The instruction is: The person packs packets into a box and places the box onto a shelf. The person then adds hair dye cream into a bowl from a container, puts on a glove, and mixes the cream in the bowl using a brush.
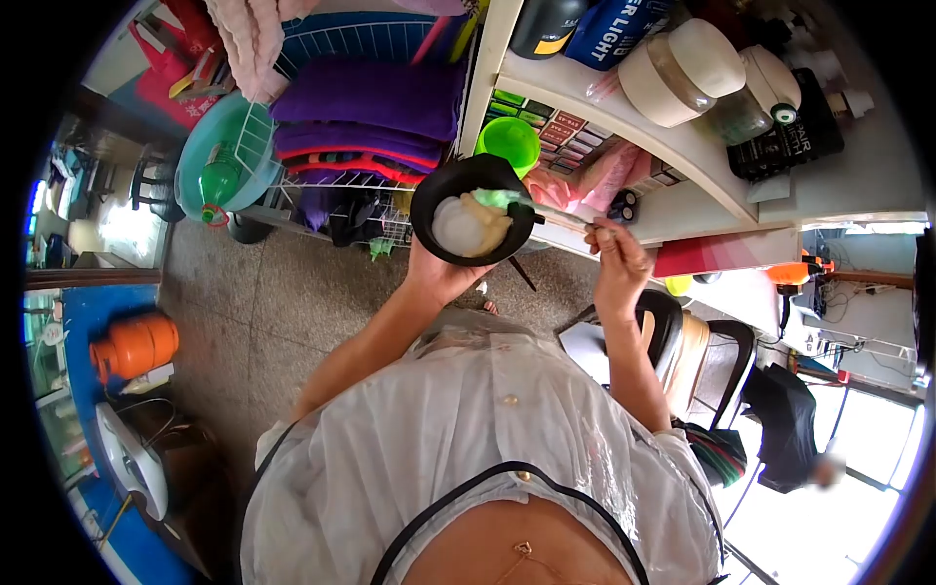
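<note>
A black bowl rests in my left hand, which is closed round its underside. Inside the bowl lie white cream, a yellowish cream and a pale green one. My right hand is to the right of the bowl, its fingers pinched on the end of a thin stick-like tool. The tool's other end reaches over the bowl's right rim, beside the green cream. A bright green cup stands just behind the bowl.
Shelves with bottles and jars are at the upper right. Folded purple towels sit on a wire rack at the upper left, beside a teal basin. An orange gas cylinder is at the left, chairs at the right.
</note>
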The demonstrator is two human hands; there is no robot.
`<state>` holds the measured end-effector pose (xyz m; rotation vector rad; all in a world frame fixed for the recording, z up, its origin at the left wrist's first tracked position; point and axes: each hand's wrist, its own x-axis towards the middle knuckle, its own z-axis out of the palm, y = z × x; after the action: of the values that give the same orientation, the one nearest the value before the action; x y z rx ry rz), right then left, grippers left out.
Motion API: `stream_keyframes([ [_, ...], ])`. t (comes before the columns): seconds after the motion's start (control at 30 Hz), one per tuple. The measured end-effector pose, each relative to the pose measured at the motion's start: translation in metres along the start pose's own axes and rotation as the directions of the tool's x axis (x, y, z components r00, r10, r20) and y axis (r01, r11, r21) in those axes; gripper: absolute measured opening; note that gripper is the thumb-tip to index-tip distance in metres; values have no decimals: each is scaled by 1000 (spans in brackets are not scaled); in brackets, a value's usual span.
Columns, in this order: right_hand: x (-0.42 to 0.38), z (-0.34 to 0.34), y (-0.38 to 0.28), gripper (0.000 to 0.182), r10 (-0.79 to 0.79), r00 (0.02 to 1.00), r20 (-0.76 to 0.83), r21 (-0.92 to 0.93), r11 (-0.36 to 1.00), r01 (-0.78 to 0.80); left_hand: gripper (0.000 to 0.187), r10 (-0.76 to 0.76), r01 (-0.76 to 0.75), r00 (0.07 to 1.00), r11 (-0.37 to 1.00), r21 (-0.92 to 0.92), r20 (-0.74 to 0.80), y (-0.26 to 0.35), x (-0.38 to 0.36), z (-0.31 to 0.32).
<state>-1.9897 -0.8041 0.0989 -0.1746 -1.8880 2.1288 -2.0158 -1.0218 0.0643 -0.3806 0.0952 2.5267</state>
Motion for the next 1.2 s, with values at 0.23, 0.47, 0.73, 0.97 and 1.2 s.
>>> stream_keyframes([
  [0.23,-8,-3,-5,12,-184,983,0,-44,982,184,54,2,1,997,999,-48,71,-2,-1,4],
  [0.47,-8,-1,5,13,-163,986,39,-80,983,166,49,-6,23,988,994,-111,156,-2,-2,-3],
  [0.73,-6,4,11,12,-102,994,43,-23,994,103,45,9,14,985,991,-132,173,-4,-11,-6],
  [0.97,-2,2,23,13,-116,991,62,104,989,109,49,36,-34,995,999,-27,95,-5,-16,-3],
  [1.2,10,14,4,11,21,1000,2,310,950,-20,48,330,-450,892,584,676,309,-6,-22,-7],
])
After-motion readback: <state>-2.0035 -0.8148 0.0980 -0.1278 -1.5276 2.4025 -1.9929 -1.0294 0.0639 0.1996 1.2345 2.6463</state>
